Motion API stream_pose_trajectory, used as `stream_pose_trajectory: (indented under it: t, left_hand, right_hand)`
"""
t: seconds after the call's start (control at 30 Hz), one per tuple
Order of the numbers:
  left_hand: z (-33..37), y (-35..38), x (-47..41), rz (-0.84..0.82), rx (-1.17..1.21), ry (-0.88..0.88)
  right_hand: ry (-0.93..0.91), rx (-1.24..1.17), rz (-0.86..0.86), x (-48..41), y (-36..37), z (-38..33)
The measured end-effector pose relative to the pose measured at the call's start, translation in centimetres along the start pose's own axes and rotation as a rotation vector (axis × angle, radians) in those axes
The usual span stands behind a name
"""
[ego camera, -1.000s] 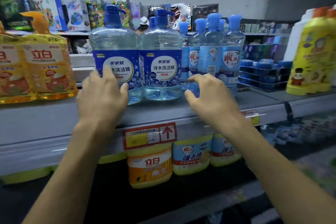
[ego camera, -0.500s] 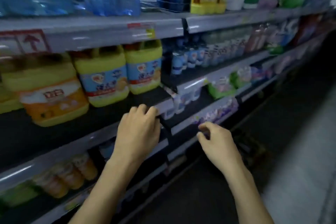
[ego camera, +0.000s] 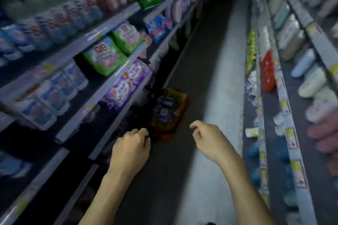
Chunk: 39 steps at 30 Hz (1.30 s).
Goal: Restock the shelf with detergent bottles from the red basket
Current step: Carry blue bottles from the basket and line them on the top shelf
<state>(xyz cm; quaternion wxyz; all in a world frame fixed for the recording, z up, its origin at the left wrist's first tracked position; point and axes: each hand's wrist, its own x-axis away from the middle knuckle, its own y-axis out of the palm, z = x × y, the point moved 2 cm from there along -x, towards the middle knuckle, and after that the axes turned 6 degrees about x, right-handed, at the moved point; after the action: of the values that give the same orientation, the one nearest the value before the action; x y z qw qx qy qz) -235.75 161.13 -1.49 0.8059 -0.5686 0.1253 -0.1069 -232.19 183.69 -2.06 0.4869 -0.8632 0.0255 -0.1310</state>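
The red plastic basket (ego camera: 185,105) sits on the aisle floor (ego camera: 210,78) at the foot of the left shelving (ego camera: 76,122), blue-labelled detergent bottles (ego camera: 165,107) inside, while the left hand (ego camera: 130,149) and right hand (ego camera: 208,139) hover short of it, fingers loosely curled on nothing, seemingly free to fetch another.

Green bags (ego camera: 105,58) lay at the front edge of the left rack (ego camera: 113,22) above purple packs (ego camera: 128,82), blue-and-white packs (ego camera: 54,93) sat further left, and across the grey floor (ego camera: 215,78) red packets (ego camera: 268,71) stood among pale rolls (ego camera: 311,82) behind yellow price labels (ego camera: 291,139).
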Motion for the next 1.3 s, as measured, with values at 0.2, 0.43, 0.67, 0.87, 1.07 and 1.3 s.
stream_pose_trajectory:
  t: [0.2, 0.43, 0.67, 0.87, 1.07, 1.3]
  left_hand:
    - [5.0, 3.4, -5.2, -0.159, -0.112, 0.047]
    - [4.1, 7.7, -13.1, -0.313, -0.111, -0.005]
    - [1.5, 13.2, -23.3, -0.62, -0.113, 0.036]
    - [-0.4, 14.4, -31.1, -0.5, -0.055, 0.037]
    - [-3.4, 16.8, -35.4, -0.544, -0.034, -0.101]
    - [-6.2, 19.9, -36.9, -0.634, 0.092, -0.46]
  right_hand:
    - [0.13, -0.072, -0.039, -1.9, -1.4, 7.6]
    - [0.105, -0.025, -0.134, -9.8, -1.5, 8.9]
    - [0.072, 0.258, -0.335, -20.1, -2.3, 8.8]
    - [0.026, 0.334, -0.402, -30.0, -2.7, 8.7]
    - [-0.069, 0.375, -0.532, -38.6, -1.6, 8.0]
    - [-0.271, 0.435, -0.719, -50.3, 2.2, 7.8]
